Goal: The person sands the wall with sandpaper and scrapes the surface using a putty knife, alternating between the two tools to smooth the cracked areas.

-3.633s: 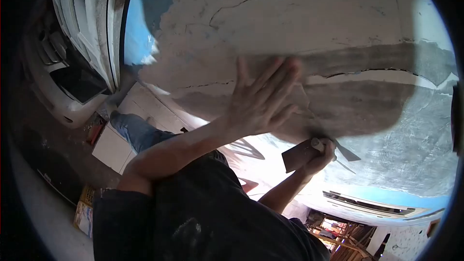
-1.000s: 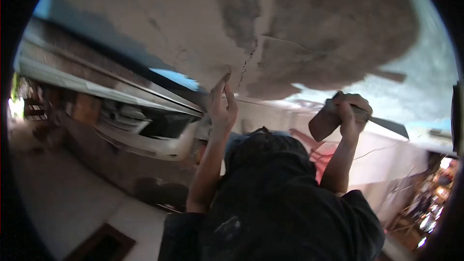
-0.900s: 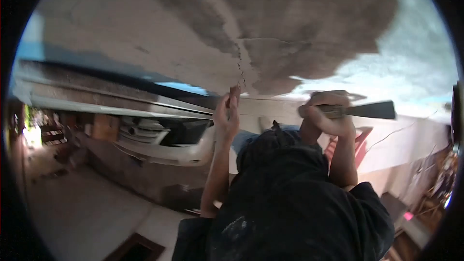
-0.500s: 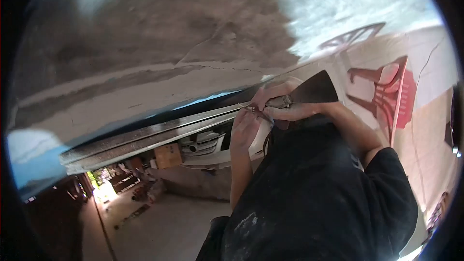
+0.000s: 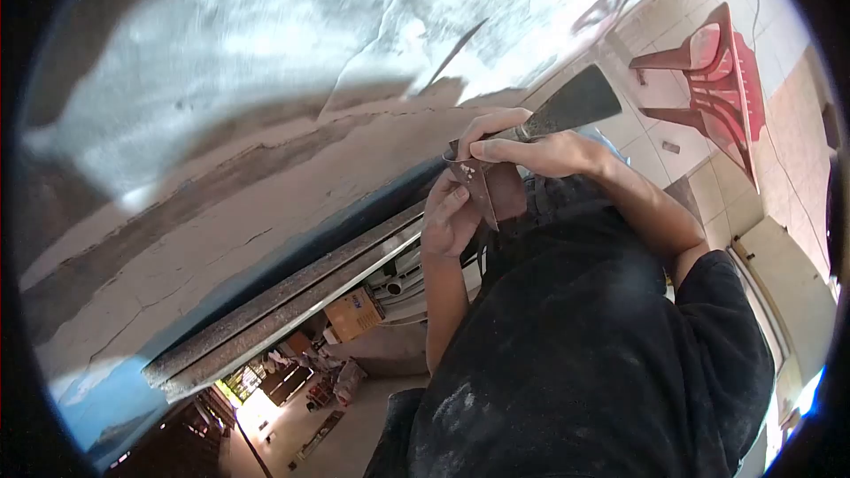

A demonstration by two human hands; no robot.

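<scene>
My right hand (image 5: 551, 153) is gripping the scraper (image 5: 580, 104) by its handle, fingers mostly closed, thumb lying along it; the blade is pointing up and to the right. The sheet (image 5: 507, 191), brown and folded, is hanging just below the scraper's handle, its curled top edge sitting by my right fingers. My left hand (image 5: 450, 223) is sitting below and left of the scraper, fingers half curled, touching the sheet's side; I can't tell if they're actually clamping it. The wall (image 5: 266, 35), cracked and patchy, is spreading above and left of the scraper. A red chair (image 5: 751, 93) is showing right of the scraper. A box (image 5: 352, 313) is sitting well below and left of it. My black shirt (image 5: 575, 327) is filling the area below the scraper.
</scene>
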